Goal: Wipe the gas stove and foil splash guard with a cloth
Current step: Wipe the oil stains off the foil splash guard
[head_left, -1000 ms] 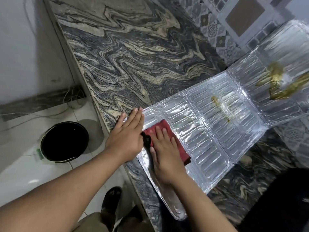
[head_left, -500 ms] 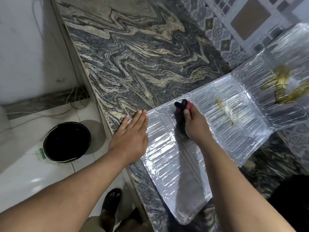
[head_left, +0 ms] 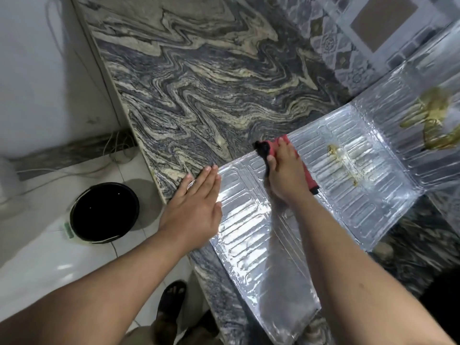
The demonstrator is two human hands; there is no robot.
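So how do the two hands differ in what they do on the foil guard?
The left hand lies flat with straight fingers at the corner of the foil splash guard, holding nothing; the right hand presses the red cloth farther in, near the guard's far edge. Both rest on the guard.

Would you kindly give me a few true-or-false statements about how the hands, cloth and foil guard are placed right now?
1. The left hand lies flat with straight fingers on the near corner of the foil splash guard. True.
2. The right hand presses a blue cloth. False: the cloth is red with a black part.
3. The yellowish stain on the middle panel lies to the right of the cloth, uncovered. True.
4. The foil splash guard stands fully upright. False: its near panels lie flat on the stone counter.
5. The black bucket sits on the counter. False: it stands on the floor.
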